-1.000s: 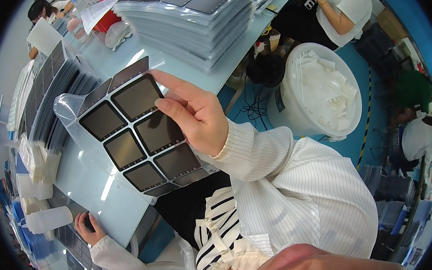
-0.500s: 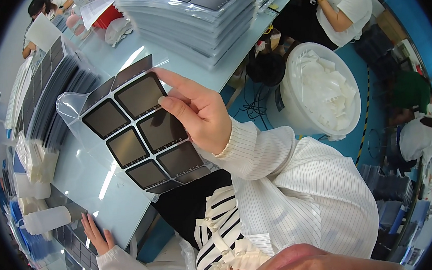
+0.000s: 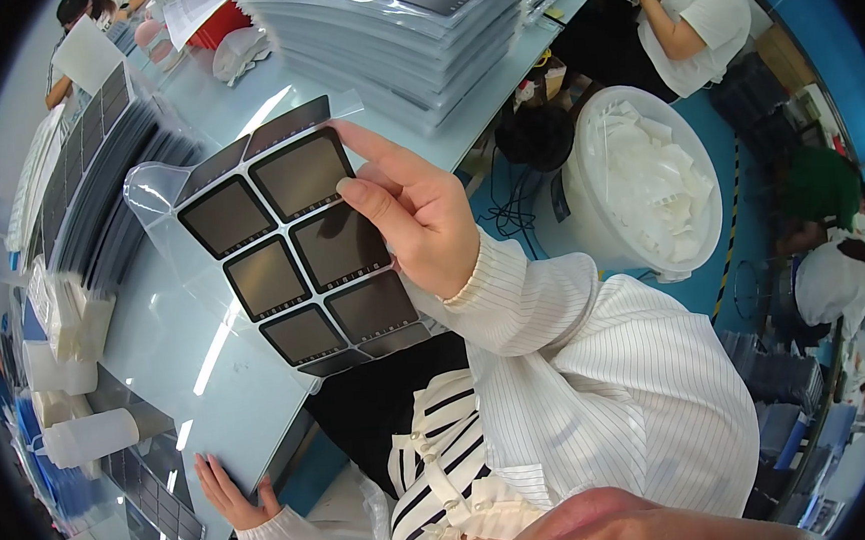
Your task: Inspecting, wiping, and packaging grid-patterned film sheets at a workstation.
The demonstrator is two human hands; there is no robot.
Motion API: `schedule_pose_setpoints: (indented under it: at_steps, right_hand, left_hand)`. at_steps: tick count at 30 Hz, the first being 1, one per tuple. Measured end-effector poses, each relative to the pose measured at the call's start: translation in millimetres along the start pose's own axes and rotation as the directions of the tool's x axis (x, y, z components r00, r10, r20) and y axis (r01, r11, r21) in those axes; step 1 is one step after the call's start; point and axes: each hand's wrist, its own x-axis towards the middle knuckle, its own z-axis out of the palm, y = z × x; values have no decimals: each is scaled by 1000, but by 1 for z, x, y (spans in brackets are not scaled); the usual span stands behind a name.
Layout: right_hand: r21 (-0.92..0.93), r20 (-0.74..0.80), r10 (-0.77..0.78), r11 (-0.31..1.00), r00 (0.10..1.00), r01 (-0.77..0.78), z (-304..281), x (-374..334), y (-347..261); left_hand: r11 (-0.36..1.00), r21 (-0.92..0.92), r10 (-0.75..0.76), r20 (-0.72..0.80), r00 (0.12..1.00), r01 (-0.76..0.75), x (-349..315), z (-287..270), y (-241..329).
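Observation:
My right hand [image 3: 413, 211] is closed on the edge of a sheet of dark rectangular panels [image 3: 295, 244], with the thumb on its face. The sheet is held up above the table, tilted, and its panels have pale borders; clear film [image 3: 152, 204] sticks out past its left side. My left hand [image 3: 232, 493] lies with fingers stretched out at the near edge of the table [image 3: 173, 358], holding nothing. Close to it are a white squeeze bottle [image 3: 88, 438] lying on its side and a dark panelled sheet [image 3: 158, 500] on the table.
A tall stack of film-covered sheets [image 3: 398, 57] stands at the back, and another stack [image 3: 101, 193] leans at the left. On the floor at right is a white bucket [image 3: 548, 207] full of white scraps [image 3: 646, 170]. A co-worker [image 3: 691, 16] sits beyond it.
My right hand and the panelled sheet have shifted slightly to the right. My left hand has slid right and nearer along the table edge, away from the bottle.

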Motion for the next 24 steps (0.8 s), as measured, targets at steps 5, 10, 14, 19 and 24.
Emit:
schedule_pose_setpoints:
  at_steps: [5,10,14,19,24]
  right_hand:
    - [-2,27,49,999,998,-49,3,0,-1]
    - [-3,34,32,999,999,-32,5,0,-3]
    - [8,22,-8,1000,1000,8,7,0,4]
    - [2,50,22,1000,999,-22,6,-1,5]
    - [43,85,33,998,996,-37,5,1,7]
  left_hand:
    - [999,37,-8,-163,987,14,-14,16,12]
    - [999,35,-13,-237,971,22,-27,22,9]
    - [998,-27,42,-234,971,-50,-34,18,4]
    - [993,-77,67,-287,956,-93,-47,24,4]
    - [842,-538,-408,-589,698,39,-49,28,25]
